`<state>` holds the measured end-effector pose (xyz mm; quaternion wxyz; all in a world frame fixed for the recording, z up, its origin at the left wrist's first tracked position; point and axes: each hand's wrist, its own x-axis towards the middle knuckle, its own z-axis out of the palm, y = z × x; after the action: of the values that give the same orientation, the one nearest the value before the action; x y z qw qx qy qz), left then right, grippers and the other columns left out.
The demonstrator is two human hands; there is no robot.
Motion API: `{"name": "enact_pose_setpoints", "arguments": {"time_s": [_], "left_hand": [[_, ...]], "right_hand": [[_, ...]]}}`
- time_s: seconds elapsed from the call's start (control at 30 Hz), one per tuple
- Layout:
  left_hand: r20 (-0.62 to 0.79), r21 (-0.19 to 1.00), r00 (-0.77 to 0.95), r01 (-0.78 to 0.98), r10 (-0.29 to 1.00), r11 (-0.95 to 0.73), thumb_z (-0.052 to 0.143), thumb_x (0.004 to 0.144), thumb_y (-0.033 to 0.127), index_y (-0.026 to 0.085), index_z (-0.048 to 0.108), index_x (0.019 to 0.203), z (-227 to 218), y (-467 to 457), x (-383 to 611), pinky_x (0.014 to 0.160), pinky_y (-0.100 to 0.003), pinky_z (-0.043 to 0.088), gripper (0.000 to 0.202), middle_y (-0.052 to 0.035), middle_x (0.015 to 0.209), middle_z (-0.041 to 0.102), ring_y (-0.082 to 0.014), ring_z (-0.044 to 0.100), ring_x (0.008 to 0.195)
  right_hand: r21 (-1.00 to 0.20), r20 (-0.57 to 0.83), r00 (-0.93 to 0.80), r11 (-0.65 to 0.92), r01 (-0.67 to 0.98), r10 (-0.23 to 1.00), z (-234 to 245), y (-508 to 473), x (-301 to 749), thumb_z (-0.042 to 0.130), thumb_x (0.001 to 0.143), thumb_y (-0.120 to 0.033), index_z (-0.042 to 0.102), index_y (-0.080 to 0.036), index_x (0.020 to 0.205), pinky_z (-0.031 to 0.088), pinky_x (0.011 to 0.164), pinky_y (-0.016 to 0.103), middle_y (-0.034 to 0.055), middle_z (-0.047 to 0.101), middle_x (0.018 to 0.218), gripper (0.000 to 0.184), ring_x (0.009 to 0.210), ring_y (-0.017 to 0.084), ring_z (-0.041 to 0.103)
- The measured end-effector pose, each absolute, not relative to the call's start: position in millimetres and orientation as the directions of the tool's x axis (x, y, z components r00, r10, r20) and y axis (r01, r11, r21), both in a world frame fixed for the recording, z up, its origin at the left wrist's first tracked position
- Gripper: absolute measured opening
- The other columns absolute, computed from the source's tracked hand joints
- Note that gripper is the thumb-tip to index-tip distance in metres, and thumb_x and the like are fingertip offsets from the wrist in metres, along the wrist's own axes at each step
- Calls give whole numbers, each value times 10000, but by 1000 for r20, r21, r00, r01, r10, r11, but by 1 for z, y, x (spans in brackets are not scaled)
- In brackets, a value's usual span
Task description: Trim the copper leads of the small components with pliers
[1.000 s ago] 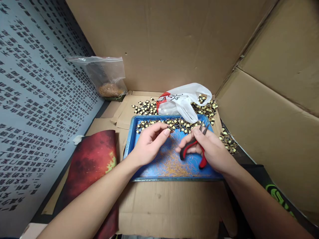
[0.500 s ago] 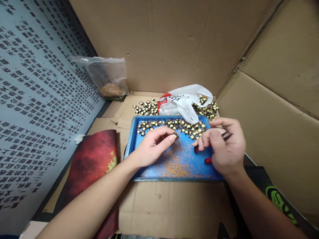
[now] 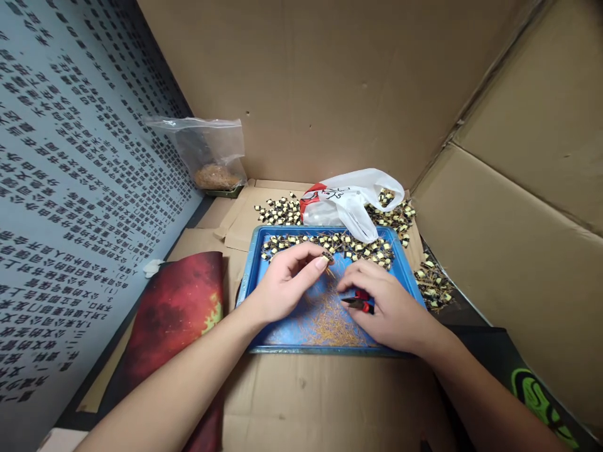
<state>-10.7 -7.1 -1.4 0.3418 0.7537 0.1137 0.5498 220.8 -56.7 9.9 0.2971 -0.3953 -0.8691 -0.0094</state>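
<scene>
A blue tray [image 3: 249, 276] lies on cardboard, with a row of small black-and-yellow components [image 3: 330, 243] along its far edge and a heap of fine copper wire clippings [image 3: 325, 317] in its middle. My left hand [image 3: 285, 282] pinches one small component [image 3: 326, 257] between thumb and forefinger above the tray. My right hand [image 3: 389, 307] is closed round red-and-black cutters [image 3: 360, 303], held low over the clippings with the tips pointing left toward the pinched component.
More components lie loose behind the tray [image 3: 279, 210] and to its right [image 3: 433, 285]. A white plastic bag [image 3: 348, 199] sits at the back, a clear zip bag [image 3: 211, 154] of clippings at back left. Cardboard walls enclose the space; a red mat [image 3: 174, 314] lies left.
My right hand swung out to the right with the cutters, then came back down to the tray's middle. My left hand kept its pinch on the component, barely moving.
</scene>
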Motion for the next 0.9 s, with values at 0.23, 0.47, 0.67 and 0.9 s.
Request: {"name": "enact_pose_setpoints", "arguments": {"time_s": [0.23, 0.47, 0.67, 0.9], "left_hand": [[749, 646, 346, -191, 565, -739, 618, 1076, 436, 146, 675, 979, -3, -4, -11, 716, -278, 442, 311, -13, 831, 624, -137, 553, 755], [751, 648, 329, -203, 572, -734, 626, 1075, 433, 154, 681, 975, -3, -3, -12, 720, -280, 447, 302, -11, 834, 633, -134, 559, 752], [767, 628, 341, -222, 544, -746, 639, 1077, 413, 167, 704, 1061, -5, -1, -12, 716, -273, 461, 255, -6, 845, 648, -130, 575, 755], [770, 616, 364, -214, 523, -758, 642, 1077, 419, 167, 714, 1073, -3, -3, -12, 726, -272, 471, 262, -10, 829, 660, -137, 588, 756]], "right_hand": [[-416, 618, -342, 663, 622, 708, 10, -67, 225, 543, 1102, -383, 496, -241, 845, 458, 752, 356, 22, 599, 846, 297, 774, 194, 567], [-482, 575, -272, 588, 650, 772, 15, -68, 223, 578, 1079, -368, 586, -234, 1364, 542, 959, 387, 90, 659, 1192, 315, 1084, 241, 663], [-425, 562, -357, 630, 650, 746, 22, -67, 220, 582, 1100, -349, 765, -274, 1225, 528, 922, 364, 47, 746, 1090, 234, 1009, 227, 693], [-442, 595, -315, 629, 639, 739, 19, -72, 217, 649, 1046, -333, 806, -240, 1122, 547, 882, 359, 51, 780, 1019, 197, 971, 237, 736]]}}
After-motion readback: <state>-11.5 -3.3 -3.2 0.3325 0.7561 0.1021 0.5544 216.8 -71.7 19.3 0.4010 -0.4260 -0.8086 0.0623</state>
